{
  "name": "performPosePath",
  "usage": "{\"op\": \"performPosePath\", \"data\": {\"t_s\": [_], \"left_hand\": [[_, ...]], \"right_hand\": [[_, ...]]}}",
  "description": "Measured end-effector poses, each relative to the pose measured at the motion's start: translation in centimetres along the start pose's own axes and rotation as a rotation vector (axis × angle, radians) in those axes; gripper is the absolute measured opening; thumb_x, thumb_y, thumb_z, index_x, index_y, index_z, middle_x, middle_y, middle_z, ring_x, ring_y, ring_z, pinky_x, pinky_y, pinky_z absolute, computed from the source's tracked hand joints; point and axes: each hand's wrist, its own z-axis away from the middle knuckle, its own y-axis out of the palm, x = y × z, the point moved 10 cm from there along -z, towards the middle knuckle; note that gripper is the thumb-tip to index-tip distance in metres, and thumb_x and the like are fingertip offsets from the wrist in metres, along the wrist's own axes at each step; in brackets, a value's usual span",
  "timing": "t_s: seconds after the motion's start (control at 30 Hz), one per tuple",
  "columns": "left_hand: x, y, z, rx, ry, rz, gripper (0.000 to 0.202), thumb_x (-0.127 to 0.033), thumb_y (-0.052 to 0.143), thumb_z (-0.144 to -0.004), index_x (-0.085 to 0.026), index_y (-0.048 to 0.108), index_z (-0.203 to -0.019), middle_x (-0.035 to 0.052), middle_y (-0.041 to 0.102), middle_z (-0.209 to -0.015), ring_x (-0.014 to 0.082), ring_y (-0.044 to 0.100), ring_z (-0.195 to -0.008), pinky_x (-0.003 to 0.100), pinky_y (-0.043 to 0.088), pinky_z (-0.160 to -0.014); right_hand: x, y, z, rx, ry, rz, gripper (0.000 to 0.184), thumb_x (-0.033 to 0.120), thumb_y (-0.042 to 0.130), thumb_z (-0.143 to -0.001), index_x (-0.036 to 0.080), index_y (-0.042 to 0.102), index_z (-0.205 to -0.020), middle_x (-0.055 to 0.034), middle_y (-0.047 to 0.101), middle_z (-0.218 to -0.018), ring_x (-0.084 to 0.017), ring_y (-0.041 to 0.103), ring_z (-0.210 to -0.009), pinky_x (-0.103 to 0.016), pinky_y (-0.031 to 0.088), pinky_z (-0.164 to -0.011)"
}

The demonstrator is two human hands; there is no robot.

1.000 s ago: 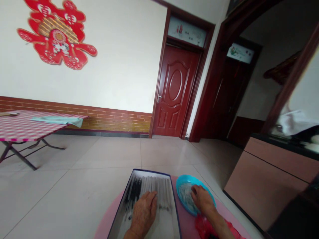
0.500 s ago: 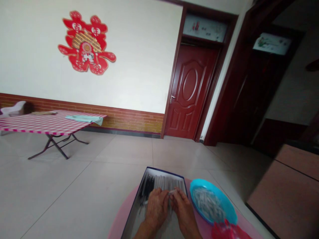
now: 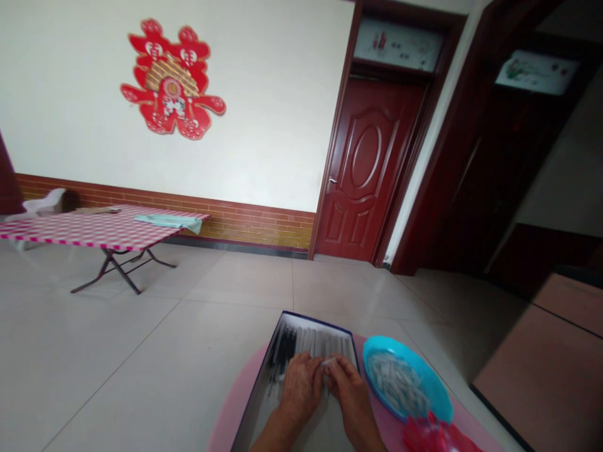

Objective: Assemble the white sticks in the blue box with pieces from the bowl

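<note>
My left hand (image 3: 301,383) and my right hand (image 3: 347,386) are close together over a shallow, dark-edged box (image 3: 313,323). A small, pale tube-like piece (image 3: 328,362) shows at my right fingertips, pinched there. The left fingers are curled beside it; what they hold, if anything, is hidden. Inside the box, slim whitish sticks (image 3: 330,342) lie side by side, with black thin ones (image 3: 286,345) at the left. Right of the hands, a blue basin (image 3: 446,405) holds many short whitish pieces (image 3: 398,380).
Box and basin stand on a pink round table (image 3: 235,392). A crumpled red plastic bag (image 3: 436,436) lies in front of the basin. To the right is a brownish cabinet-like block (image 3: 541,364). Across the tiled floor stands a checked folding table (image 3: 103,232), and beyond it a red door (image 3: 367,169).
The view has shifted slightly, so the scene sits a little further right. Both hands stay together over the box, with the small pale piece still at the right fingertips.
</note>
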Motion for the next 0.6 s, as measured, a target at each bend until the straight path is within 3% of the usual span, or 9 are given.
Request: {"op": "performPosePath", "data": {"t_s": [0.2,0.33,0.5,0.6], "left_hand": [[1.3,0.4,0.7,-0.088,-0.057,0.108,0.029,-0.022,0.043,-0.087,-0.018,0.059,-0.111,0.0076,0.069,-0.086,0.0195,0.063,-0.080,0.032,0.051,-0.075],[1.2,0.7,1.1,-0.109,-0.001,0.143,0.034,-0.023,0.039,-0.089,-0.016,0.057,-0.116,0.0108,0.069,-0.096,0.0200,0.064,-0.085,0.034,0.052,-0.078],[1.4,1.8,1.3,-0.065,0.039,0.147,0.040,-0.020,0.035,-0.087,-0.013,0.057,-0.119,0.0142,0.069,-0.100,0.0222,0.063,-0.089,0.037,0.052,-0.081],[1.9,2.3,1.2,-0.010,0.002,0.152,0.042,-0.019,0.035,-0.086,-0.017,0.057,-0.121,0.0117,0.069,-0.106,0.0218,0.063,-0.090,0.038,0.051,-0.084]], "right_hand": [[-0.1,-0.2,-0.3,0.002,-0.027,0.091,0.046,0.044,0.075,-0.057,0.017,0.067,-0.092,-0.0053,0.070,-0.092,-0.023,0.066,-0.081,-0.030,0.053,-0.068],[-0.1,-0.2,-0.4,0.004,-0.043,0.100,0.045,0.044,0.074,-0.058,0.017,0.067,-0.093,-0.0054,0.070,-0.092,-0.023,0.066,-0.083,-0.031,0.053,-0.070],[0.3,-0.5,-0.5,-0.022,-0.061,0.159,0.046,0.045,0.073,-0.057,0.016,0.068,-0.092,-0.0056,0.071,-0.090,-0.024,0.066,-0.081,-0.031,0.052,-0.068],[0.2,-0.6,-0.5,-0.023,-0.050,0.157,0.046,0.044,0.073,-0.055,0.015,0.068,-0.092,-0.0069,0.071,-0.093,-0.025,0.066,-0.084,-0.032,0.052,-0.069]]}}
